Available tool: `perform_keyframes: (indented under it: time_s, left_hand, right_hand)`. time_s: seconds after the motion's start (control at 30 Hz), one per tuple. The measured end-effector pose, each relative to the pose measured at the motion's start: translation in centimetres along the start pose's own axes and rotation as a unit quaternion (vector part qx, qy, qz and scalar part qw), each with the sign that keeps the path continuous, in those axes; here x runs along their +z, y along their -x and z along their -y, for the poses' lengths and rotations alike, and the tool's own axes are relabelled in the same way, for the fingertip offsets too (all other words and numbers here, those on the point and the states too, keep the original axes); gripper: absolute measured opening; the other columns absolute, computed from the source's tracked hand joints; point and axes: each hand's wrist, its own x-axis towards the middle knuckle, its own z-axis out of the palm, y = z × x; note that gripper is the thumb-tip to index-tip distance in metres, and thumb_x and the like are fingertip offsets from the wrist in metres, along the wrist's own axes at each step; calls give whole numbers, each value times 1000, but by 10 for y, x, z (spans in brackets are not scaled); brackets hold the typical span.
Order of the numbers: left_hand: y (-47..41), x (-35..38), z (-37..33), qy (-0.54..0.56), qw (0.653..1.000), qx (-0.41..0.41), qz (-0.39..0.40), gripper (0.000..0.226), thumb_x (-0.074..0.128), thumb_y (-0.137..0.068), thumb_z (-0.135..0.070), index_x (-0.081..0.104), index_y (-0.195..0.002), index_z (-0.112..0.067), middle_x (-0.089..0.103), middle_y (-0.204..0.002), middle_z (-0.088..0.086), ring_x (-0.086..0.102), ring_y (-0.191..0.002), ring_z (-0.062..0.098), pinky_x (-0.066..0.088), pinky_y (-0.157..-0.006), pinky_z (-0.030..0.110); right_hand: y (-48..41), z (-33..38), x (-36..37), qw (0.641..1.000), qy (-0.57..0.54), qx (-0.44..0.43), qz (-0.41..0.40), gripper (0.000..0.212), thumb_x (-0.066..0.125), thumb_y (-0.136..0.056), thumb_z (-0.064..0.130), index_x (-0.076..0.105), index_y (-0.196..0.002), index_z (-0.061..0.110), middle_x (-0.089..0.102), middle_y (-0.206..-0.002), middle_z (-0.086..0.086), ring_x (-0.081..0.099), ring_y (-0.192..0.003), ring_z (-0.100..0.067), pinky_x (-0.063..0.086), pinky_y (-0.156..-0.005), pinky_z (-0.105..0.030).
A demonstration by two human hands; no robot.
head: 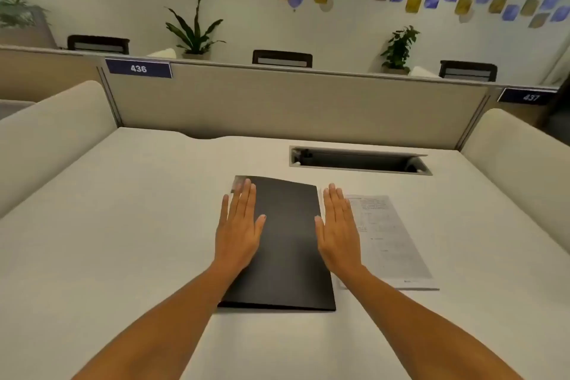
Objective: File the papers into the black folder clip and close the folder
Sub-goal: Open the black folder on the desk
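Two flat hands frame the black folder (283,241) at the centre of the frame: the left hand (239,228) lies palm down on the folder's left edge, fingers straight, together and gripping nothing, while the right hand (337,231) rests the same way along its right edge, part on the cover and part on the papers (388,241) just beside it. Both hands look placed to steady and square the folder before it is opened, since the cover is shut and the sheets are outside it (so the filing itself seems not yet begun). The folder is a matte black, slim rectangle lying flat on the pale desk (123,241), its long side running away from the person and its near edge slightly thick, as if a clip sits inside; the clip itself is hidden. The papers are white printed sheets, stacked neatly, touching or nearly touching the folder's right side, toward the right of the frame.
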Motion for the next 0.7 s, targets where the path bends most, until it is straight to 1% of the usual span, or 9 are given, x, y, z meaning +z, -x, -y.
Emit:
perform_keyframes:
  time_s: [0.1, 0.17, 0.27, 0.33, 0.4, 0.5, 0.57, 0.63, 0.7]
  left_hand:
    - [22, 3, 4, 21, 999, -10, 31, 65, 13, -95, -50, -3, -149, -17, -5, -158, 2, -7, -145, 19, 1, -118, 43]
    - [41, 10, 6, 20, 998, -3, 54, 65, 11, -94, -49, -1, -149, -16, -2, -158, 1, -8, -145, 17, 2, -118, 42]
    - [58, 9, 5, 24, 996, 4, 84, 67, 7, -93, -50, 5, -149, -14, 4, -158, 1, -9, -144, 17, -3, -118, 39]
    - [67, 6, 3, 42, 994, 6, 97, 67, 11, -94, -51, 12, -148, -13, 10, -157, 1, -7, -144, 17, -4, -118, 38]
    - [76, 3, 0, 66, 991, 11, 113, 64, 24, -96, -49, 15, -148, -13, 14, -157, 1, -3, -145, 17, -4, -117, 36]
    - [87, 0, 3, 68, 986, 22, 148, 65, 33, -95, -49, 14, -148, -17, 11, -158, -1, 4, -145, 17, -2, -117, 36]
    - [95, -3, 8, 54, 985, 33, 163, 68, 31, -93, -53, 11, -149, -20, 7, -158, -4, 2, -145, 14, 0, -119, 37]
    - [103, -5, 13, 54, 983, 41, 169, 73, 27, -90, -62, 8, -149, -22, 5, -157, -8, -1, -144, 11, 0, -119, 37]
    - [111, -6, 18, 50, 982, 54, 173, 81, 21, -85, -72, 5, -149, -24, 1, -157, -12, -6, -143, 7, -1, -118, 37]
  right_hand:
    - [25, 1, 1, 999, -4, 40, 26, 64, 35, -99, 39, -2, -151, 28, -7, -159, 13, -8, -146, -7, -12, -116, -22]
    - [45, 1, 5, 997, -1, 52, 50, 63, 37, -99, 36, 3, -151, 25, -5, -158, 12, -6, -146, -7, -7, -117, -24]
    - [61, -1, 5, 996, -8, 47, 77, 60, 39, -99, 30, 11, -151, 18, 6, -159, 6, 1, -147, -11, -1, -118, -28]
    - [71, -1, 6, 994, -16, 55, 98, 58, 37, -100, 29, 13, -151, 17, 9, -160, 4, 3, -148, -13, -1, -119, -27]
    - [80, 1, 7, 991, -34, 60, 111, 57, 35, -100, 28, 12, -151, 17, 9, -159, 4, 4, -148, -13, -1, -119, -26]
    - [89, 2, 6, 988, -76, 71, 117, 53, 32, -101, 23, 13, -151, 17, 12, -159, 5, 8, -147, -11, 4, -121, -28]
    - [91, 1, 4, 981, -125, 100, 107, 50, 32, -101, 19, 18, -150, 18, 19, -158, 5, 16, -146, -11, 10, -120, -29]
    - [92, -1, 3, 972, -166, 137, 98, 49, 34, -101, 18, 23, -148, 19, 27, -155, 4, 24, -144, -12, 14, -117, -25]
    - [92, -1, 3, 967, -172, 159, 99, 47, 36, -101, 21, 27, -147, 18, 31, -153, 4, 28, -142, -13, 16, -114, -22]
